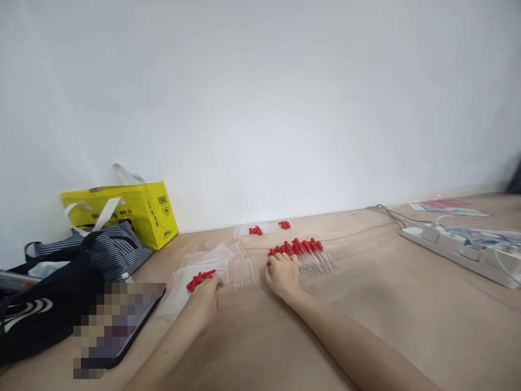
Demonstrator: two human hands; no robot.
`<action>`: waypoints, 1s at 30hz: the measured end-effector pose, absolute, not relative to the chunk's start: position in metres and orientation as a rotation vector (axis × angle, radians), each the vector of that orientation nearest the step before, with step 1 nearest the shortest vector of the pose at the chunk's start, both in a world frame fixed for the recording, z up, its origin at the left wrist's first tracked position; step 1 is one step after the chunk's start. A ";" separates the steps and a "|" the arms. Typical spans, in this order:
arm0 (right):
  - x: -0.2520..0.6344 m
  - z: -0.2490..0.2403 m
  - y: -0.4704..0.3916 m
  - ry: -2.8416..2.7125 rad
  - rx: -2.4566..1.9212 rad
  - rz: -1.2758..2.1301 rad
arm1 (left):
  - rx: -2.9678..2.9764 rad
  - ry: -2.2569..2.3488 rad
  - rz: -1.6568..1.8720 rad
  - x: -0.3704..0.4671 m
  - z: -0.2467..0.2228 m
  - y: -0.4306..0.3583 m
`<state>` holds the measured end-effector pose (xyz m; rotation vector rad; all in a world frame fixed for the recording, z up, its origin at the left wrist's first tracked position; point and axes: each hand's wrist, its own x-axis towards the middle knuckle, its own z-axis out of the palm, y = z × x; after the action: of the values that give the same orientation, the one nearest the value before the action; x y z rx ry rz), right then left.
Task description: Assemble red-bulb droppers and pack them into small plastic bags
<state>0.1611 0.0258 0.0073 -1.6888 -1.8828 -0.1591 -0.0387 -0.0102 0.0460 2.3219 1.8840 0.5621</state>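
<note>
My left hand [205, 297] is over the right side of a small pile of loose red rubber bulbs [197, 281], which lie on clear zip bags [173, 301]. Its fingers are drawn together, and whatever is in them is hidden. Just right of it lie several thin clear glass tubes [242, 271]. At the left end of a slanted row of glass droppers with red bulbs [311, 255] rests my right hand [284, 276]. Its fingers curl down at the bulb end, so what they grip cannot be seen.
Behind the row, near the wall, lies a clear bag with red bulbs and tubes [266, 229]. A phone [134, 331], black bag [49, 309], striped bag [118, 252] and yellow bag [157, 217] are at left. A power strip [459, 252] with plugs and cables is at right.
</note>
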 end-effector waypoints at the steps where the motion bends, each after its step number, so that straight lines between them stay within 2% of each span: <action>1: 0.153 0.009 0.026 -1.890 -1.701 -0.122 | 2.302 1.831 0.671 -0.031 0.045 -0.011; 10: 0.113 0.007 0.041 -1.805 -1.867 0.061 | 1.861 1.424 1.084 -0.010 0.025 -0.011; 15: 0.113 0.000 0.047 -1.780 -1.917 0.009 | 1.393 1.260 1.123 0.003 0.014 -0.015; 19: 0.117 -0.004 0.046 -1.661 -1.906 -0.012 | 1.364 1.212 1.100 0.006 0.008 -0.016; 22: 0.128 -0.007 0.036 -1.582 -1.769 0.044 | 1.514 1.217 1.127 0.005 0.006 -0.015; 27: 0.177 -0.017 -0.001 -1.725 -1.190 0.241 | 1.541 1.222 1.126 0.011 0.003 -0.017; 30: 0.212 -0.019 -0.025 -1.790 -1.024 0.270 | 1.606 1.221 1.073 0.017 0.003 -0.020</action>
<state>0.2118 -0.0248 -0.0193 -1.0235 -1.7895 0.2703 0.0171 -0.0203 0.0025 1.6055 1.2208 1.0731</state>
